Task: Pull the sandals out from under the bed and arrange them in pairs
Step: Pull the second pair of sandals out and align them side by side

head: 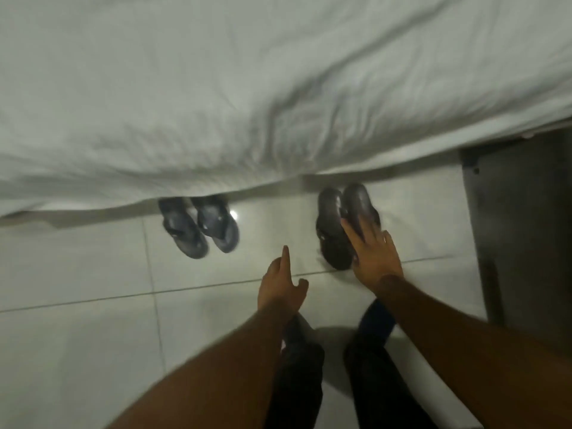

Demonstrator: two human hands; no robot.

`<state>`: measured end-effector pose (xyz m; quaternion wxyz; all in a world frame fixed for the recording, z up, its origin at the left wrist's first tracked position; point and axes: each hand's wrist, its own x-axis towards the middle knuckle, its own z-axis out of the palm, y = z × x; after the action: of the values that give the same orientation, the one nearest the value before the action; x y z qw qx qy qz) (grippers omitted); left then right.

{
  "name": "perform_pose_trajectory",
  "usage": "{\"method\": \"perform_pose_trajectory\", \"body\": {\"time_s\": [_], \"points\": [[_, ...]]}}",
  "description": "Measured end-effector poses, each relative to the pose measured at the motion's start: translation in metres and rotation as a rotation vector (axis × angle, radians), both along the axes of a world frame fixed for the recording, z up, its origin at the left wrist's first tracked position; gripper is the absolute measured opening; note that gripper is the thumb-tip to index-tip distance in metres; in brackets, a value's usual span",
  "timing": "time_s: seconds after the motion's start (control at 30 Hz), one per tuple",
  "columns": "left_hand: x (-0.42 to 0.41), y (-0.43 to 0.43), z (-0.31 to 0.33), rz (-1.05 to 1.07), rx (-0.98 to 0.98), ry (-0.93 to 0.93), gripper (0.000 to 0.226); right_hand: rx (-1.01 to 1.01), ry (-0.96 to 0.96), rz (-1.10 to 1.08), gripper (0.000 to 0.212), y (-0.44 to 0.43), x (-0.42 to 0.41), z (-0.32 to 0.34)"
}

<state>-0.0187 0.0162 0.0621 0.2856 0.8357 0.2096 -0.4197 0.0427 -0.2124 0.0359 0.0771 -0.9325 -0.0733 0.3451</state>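
Observation:
Two pairs of dark sandals lie on the white tiled floor at the bed's edge. The left pair, flip-flops (198,226), sits side by side, heels partly under the hanging white sheet (216,119). The right pair, dark slide sandals (332,224), also lies side by side. My right hand (373,258) rests with spread fingers on the right sandal of that pair; whether it grips it I cannot tell. My left hand (283,284) hovers over the floor just left of the slides, index finger out, holding nothing.
A dark piece of furniture (523,227) stands at the right, close to the slides. My legs in dark trousers (309,366) are at the bottom. White floor tiles (77,305) stretch to the left.

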Motion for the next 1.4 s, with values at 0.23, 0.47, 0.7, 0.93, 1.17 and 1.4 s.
{"method": "perform_pose_trajectory", "body": {"time_s": [0.23,0.47,0.7,0.93,1.17,1.4], "points": [[0.008,0.086,0.023,0.000,0.158,-0.073,0.089,0.014,0.008,0.083,0.101,0.063,0.027,0.035],[-0.032,0.187,-0.042,-0.010,0.148,0.015,0.087,0.024,0.076,0.122,0.091,0.162,-0.001,-0.008],[-0.065,0.312,-0.082,0.045,0.170,0.069,0.084,0.055,0.108,0.117,0.085,0.280,-0.027,-0.051],[-0.019,0.386,-0.160,-0.079,0.262,-0.079,0.089,0.145,0.082,0.122,0.083,0.376,-0.007,-0.127],[0.016,0.404,-0.226,-0.258,0.227,-0.183,0.086,0.081,0.072,0.255,0.088,0.413,0.017,-0.193],[-0.026,0.434,-0.234,-0.418,0.156,-0.230,0.067,0.011,-0.027,0.257,0.056,0.419,-0.002,-0.186]]}}
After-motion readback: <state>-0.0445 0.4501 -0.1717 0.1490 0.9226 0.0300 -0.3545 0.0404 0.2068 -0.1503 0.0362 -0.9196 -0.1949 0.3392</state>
